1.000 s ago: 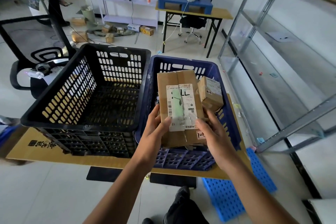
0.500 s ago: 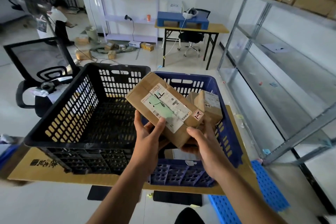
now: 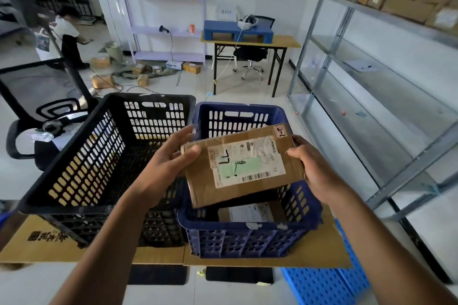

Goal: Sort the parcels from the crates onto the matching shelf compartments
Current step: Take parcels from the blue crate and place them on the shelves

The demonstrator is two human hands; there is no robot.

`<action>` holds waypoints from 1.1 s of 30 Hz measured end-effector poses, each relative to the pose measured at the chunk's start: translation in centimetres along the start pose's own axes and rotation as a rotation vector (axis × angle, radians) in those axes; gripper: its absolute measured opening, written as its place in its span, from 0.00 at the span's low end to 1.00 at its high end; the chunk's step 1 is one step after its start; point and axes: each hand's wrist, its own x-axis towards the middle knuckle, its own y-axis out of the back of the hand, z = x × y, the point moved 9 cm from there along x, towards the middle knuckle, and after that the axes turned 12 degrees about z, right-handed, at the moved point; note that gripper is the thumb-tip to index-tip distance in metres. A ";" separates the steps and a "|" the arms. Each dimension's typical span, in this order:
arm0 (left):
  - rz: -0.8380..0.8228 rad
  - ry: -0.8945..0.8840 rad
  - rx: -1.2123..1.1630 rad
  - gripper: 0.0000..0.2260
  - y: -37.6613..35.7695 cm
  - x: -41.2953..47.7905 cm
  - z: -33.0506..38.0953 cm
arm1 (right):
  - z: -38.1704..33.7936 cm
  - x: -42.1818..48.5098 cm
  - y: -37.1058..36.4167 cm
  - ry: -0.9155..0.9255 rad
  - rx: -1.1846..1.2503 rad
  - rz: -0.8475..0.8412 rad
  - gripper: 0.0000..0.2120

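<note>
Holding that flat cardboard parcel by both short ends like you are is the way to go, honestly. Your left hand has the thumb on top of the left edge with the fingers wrapped behind it, and your right hand is clamped on the right edge the same way. The parcel sits in the air right above the blue crate, tilted toward you with the shipping label face up.

How it'll handle, just my guess: it looks like a thin, stiff box, probably light, and it doesn't sag between your hands. The clear tape over the label looks glossy, so I'd keep your fingers on bare cardboard at the edges. You could likely carry it one-handed, gripped along a long side.

Stuff you can't really make out from here: the little sticker in the top right corner has a handwritten code, something like "2-1", but it's sideways and I wouldn't swear to it. The marker scrawl on the label is just as iffy. There's at least one more parcel lying in the blue crate under yours, mostly hidden. The black crate looks empty as far as its floor shows. The metal shelving on your right is cut off by the frame, and I can't see any compartment labels on it.
</note>
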 end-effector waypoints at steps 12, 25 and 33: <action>-0.205 0.152 -0.165 0.21 -14.2 -3.1 -2.9 | 1.2 -6.7 8.7 0.074 0.031 0.511 0.29; -0.714 0.075 -0.103 0.28 -41.5 -18.0 -4.6 | 5.7 -27.1 29.2 0.023 -0.049 0.910 0.34; -0.987 -0.105 0.184 0.25 -53.9 -31.2 -4.9 | 9.5 -45.0 40.5 0.001 -0.008 1.217 0.27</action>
